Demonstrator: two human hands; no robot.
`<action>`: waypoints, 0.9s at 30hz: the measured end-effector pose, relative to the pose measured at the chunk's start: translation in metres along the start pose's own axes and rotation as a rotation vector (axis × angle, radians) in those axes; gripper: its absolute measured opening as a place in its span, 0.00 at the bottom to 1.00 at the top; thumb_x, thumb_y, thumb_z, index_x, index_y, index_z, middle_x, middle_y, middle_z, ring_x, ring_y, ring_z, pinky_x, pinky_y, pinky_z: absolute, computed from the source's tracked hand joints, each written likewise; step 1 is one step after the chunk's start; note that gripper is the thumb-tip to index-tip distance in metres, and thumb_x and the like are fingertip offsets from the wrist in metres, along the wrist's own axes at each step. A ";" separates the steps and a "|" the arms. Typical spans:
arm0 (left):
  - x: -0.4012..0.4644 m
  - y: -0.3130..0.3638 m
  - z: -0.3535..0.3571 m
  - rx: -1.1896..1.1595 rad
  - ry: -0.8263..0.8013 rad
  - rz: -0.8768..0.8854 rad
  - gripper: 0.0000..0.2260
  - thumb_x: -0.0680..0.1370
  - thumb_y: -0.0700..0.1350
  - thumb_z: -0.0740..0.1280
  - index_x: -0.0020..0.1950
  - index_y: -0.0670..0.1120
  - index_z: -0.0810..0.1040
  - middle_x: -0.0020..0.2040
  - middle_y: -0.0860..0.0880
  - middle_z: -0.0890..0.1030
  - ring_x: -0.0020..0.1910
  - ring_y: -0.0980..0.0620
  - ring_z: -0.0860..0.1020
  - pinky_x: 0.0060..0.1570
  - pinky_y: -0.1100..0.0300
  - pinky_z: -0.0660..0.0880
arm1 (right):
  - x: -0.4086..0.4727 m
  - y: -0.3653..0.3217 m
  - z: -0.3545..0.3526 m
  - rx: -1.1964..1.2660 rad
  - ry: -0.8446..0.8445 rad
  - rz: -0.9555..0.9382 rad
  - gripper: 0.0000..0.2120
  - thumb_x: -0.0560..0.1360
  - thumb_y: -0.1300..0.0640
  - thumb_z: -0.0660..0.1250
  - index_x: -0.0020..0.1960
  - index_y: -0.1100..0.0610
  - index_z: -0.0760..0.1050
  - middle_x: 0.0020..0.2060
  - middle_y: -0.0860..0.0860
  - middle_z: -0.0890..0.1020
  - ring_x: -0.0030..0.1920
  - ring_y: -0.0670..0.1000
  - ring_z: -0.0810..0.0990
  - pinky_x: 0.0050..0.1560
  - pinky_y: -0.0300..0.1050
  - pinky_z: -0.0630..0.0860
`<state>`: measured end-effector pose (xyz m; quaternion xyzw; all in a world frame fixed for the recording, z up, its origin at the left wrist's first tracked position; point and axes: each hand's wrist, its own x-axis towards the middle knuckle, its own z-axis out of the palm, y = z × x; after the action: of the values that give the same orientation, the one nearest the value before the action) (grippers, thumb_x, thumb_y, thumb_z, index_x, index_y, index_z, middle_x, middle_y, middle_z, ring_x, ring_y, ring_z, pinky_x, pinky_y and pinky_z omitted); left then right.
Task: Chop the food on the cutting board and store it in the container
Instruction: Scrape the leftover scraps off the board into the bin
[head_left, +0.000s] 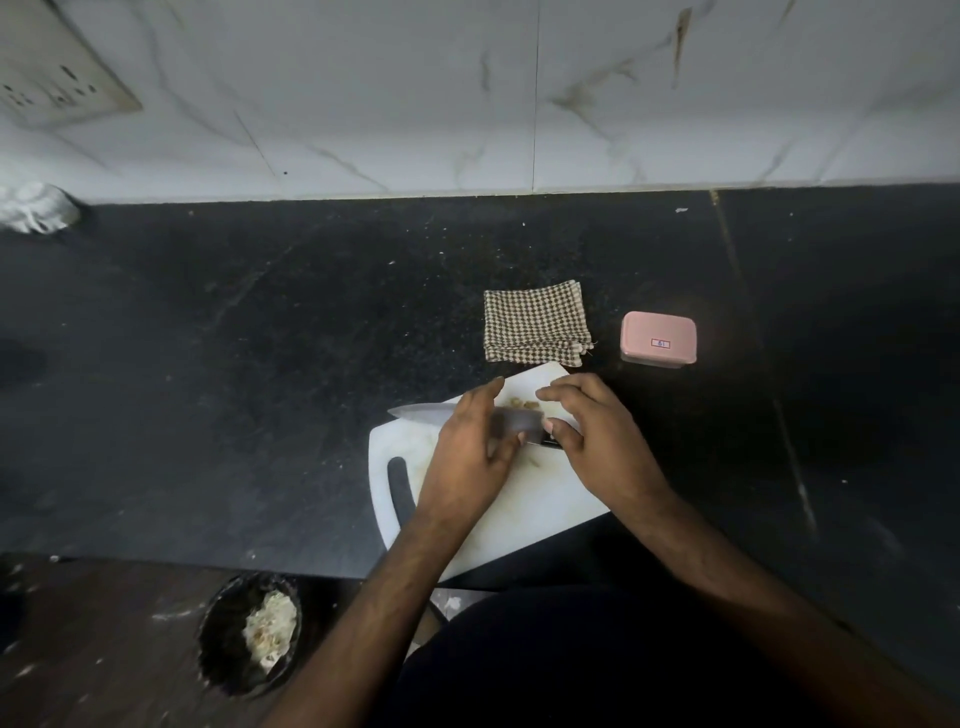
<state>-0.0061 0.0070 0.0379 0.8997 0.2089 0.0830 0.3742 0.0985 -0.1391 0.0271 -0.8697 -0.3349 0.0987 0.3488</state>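
Observation:
A white cutting board (519, 519) lies on the black counter near its front edge. A knife (421, 413) lies across it, its tip pointing left. My right hand (597, 441) grips the knife's dark handle. My left hand (470, 447) rests flat over the blade with straight fingers. A few small pale pieces of food (519, 402) show on the board just beyond the blade, between my two hands. The pink container (658, 339) stands shut with its lid on, to the right behind the board.
A folded checked cloth (535, 325) lies just behind the board. A dark bin (249, 634) with pale scraps stands on the floor at the lower left. A crumpled white bag (36, 208) sits at the far left by the marble wall (467, 93).

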 end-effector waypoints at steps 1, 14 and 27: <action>-0.001 -0.002 -0.001 0.001 -0.003 -0.003 0.27 0.79 0.45 0.72 0.77 0.45 0.69 0.72 0.47 0.75 0.68 0.51 0.73 0.65 0.65 0.67 | -0.001 0.000 0.002 -0.027 -0.026 0.016 0.17 0.77 0.62 0.71 0.65 0.54 0.79 0.61 0.46 0.74 0.63 0.46 0.72 0.62 0.38 0.69; 0.000 -0.012 0.005 0.108 -0.079 -0.014 0.31 0.78 0.44 0.73 0.79 0.47 0.66 0.75 0.49 0.72 0.72 0.51 0.71 0.69 0.60 0.67 | -0.005 0.011 0.008 -0.267 -0.191 0.139 0.19 0.77 0.55 0.72 0.66 0.53 0.77 0.59 0.50 0.77 0.60 0.52 0.73 0.61 0.51 0.73; 0.026 -0.003 0.001 0.535 -0.078 0.089 0.17 0.82 0.42 0.66 0.71 0.50 0.73 0.64 0.49 0.74 0.66 0.48 0.71 0.73 0.50 0.59 | -0.011 0.016 -0.012 -0.199 -0.054 0.052 0.16 0.77 0.59 0.72 0.64 0.51 0.78 0.57 0.47 0.76 0.57 0.49 0.71 0.57 0.49 0.75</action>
<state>0.0163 0.0196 0.0353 0.9773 0.1692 0.0063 0.1271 0.1031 -0.1614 0.0248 -0.9055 -0.3296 0.0976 0.2488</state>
